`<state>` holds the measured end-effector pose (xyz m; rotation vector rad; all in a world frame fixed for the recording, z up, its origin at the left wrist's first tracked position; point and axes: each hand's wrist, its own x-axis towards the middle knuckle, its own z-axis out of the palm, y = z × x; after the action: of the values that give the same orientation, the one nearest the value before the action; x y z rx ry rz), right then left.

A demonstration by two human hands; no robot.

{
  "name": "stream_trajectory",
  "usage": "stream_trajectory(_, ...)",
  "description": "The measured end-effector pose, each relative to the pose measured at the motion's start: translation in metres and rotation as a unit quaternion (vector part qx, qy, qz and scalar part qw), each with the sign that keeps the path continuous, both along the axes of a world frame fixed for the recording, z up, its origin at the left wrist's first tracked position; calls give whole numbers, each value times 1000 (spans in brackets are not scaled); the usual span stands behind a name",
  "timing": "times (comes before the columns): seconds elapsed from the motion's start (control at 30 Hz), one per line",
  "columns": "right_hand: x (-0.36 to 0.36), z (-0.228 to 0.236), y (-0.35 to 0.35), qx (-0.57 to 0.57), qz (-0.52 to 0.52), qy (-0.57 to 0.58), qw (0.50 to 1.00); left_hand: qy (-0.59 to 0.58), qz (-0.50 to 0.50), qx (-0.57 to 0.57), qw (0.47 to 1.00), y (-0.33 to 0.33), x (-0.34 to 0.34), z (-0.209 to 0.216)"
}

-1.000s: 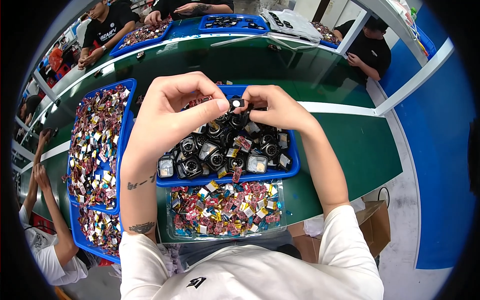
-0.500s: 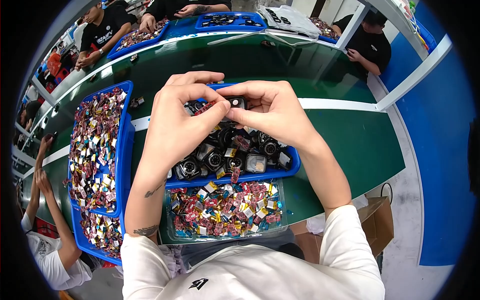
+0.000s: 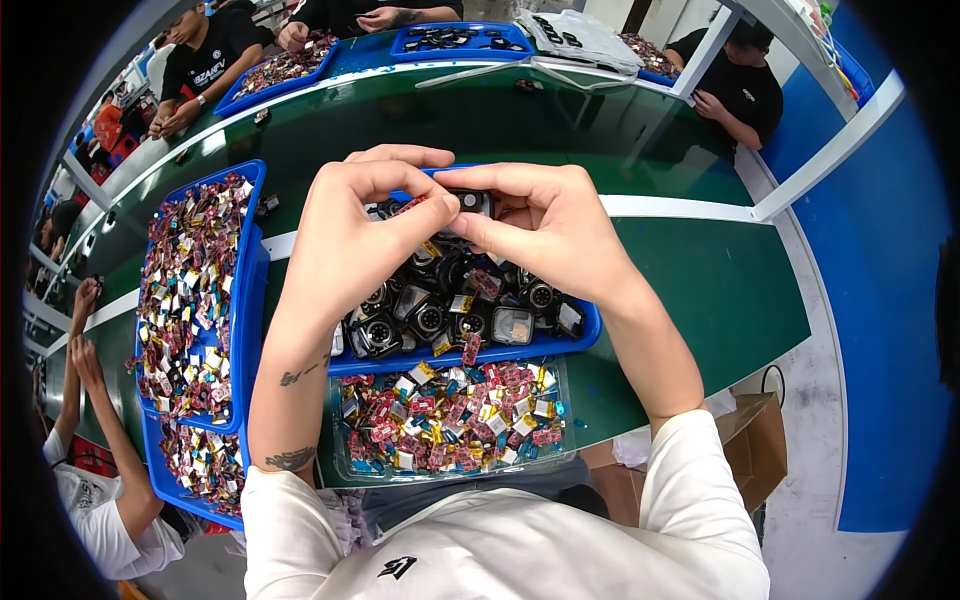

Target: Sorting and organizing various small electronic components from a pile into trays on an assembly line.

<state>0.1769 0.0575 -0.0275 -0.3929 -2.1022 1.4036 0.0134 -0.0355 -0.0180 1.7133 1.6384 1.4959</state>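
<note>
At the far side, a blue rectangular plastic tray (image 3: 460, 58) of small black parts (image 3: 455, 40) lies left of white sheeting (image 3: 605, 50); far right, 1 black-shirted person (image 3: 752, 108); near right, a brown cardboard box (image 3: 760, 450).

Lettering (image 3: 211, 72) — black shirt (image 3: 226, 42) (emblem (image 3: 397, 568) — white shirt (image 3: 520, 550))

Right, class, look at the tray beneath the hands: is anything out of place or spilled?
Yes: one red circuit board lies over the near rim of the blue tray, not fully inside like the smartwatch cases.
</note>
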Motion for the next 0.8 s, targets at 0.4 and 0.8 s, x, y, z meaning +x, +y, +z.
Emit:
stream_trajectory(0.4, -3, -6, -4, 24, -17, 32, 999, 17, 35, 23, 999, 0, 4, -1)
stream_trajectory(0.8, -6, -11, 3, 51, -94, 125, 986, -159, -56, -61, 984, -7, -3, 13)
